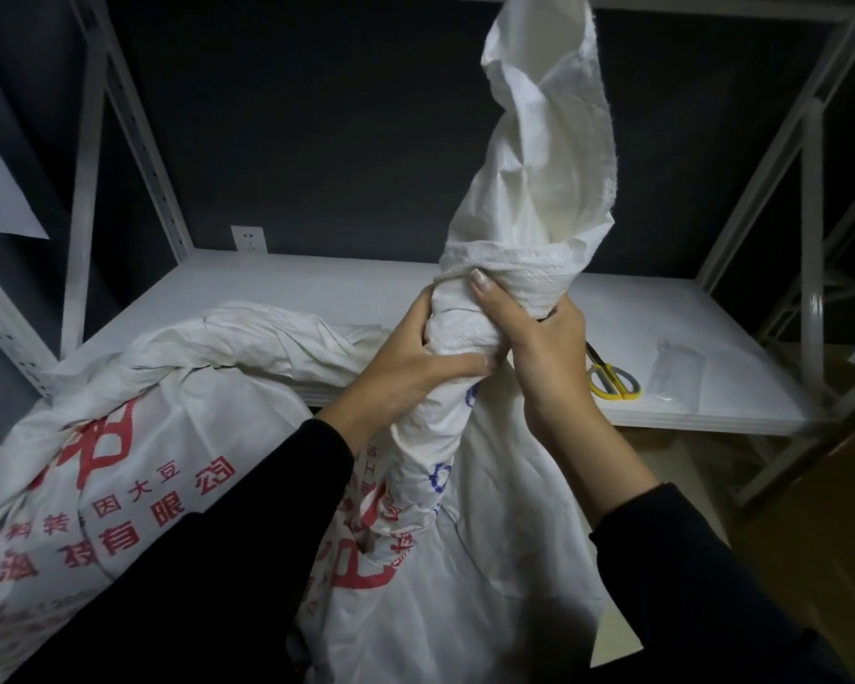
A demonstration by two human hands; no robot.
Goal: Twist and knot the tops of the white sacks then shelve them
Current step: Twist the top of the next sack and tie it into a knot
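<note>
The sack (494, 486) stands in front of the shelf (287, 288). Its body hangs below the shelf's front edge and its gathered neck (460, 333) is lifted above that edge. Both hands are closed round the neck. The left hand (410, 362) grips it low, fingers curled across the front. The right hand (539, 353) wraps it just above, thumb pressed flat against a band of hemmed fabric (514, 269) that circles the base of the loose tail (539, 165). The tail rises twisted, high above the shelf.

The step in hand looks like closing the knot: the twist is made and one turn lies round it. To do it well, the left hand should clamp hard so the twist cannot unwind, while the right hand feeds the tail through the turn and draws it snug. Woven sacking of this kind is probably springy and slick, so a slack turn would likely loosen. Tension should hold until the knot bites.

A second sack (119, 461), printed in red, leans against the shelf's front left; I cannot tell whether its top is knotted. Scissors (613, 380) and a clear plastic bag (674, 372) lie near the shelf's front right, so the sack is best set down away from them.
</note>
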